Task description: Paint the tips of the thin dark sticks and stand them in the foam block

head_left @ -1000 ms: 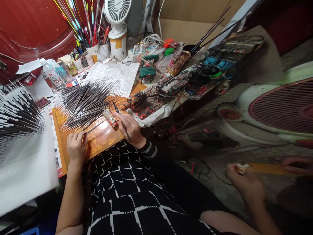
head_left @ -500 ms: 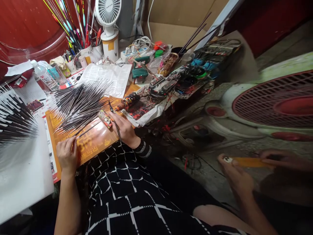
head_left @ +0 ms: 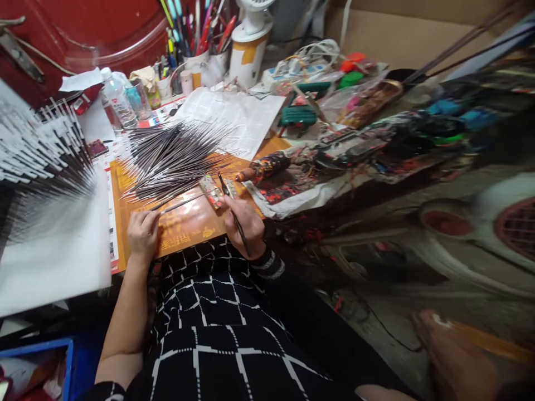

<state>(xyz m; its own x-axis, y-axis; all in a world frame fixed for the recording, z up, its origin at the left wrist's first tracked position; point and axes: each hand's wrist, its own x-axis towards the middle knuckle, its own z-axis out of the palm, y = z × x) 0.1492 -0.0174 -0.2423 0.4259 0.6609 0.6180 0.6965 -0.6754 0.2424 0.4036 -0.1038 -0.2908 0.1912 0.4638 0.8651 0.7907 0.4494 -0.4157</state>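
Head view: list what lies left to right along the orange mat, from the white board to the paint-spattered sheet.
White board → pile of thin dark sticks → small painted block → paint-spattered cylinder → paint-spattered sheet

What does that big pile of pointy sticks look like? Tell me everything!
The pile of thin sticks is a loose, fanned heap of many long, straight, needle-slim sticks. They are dark grey with a slight shine, and they cross at all angles with their tips spreading outward. Their material is hard to tell. The heap lies on an orange printed mat, and its far tips reach over a sheet of printed paper. The person's left hand is just below it.
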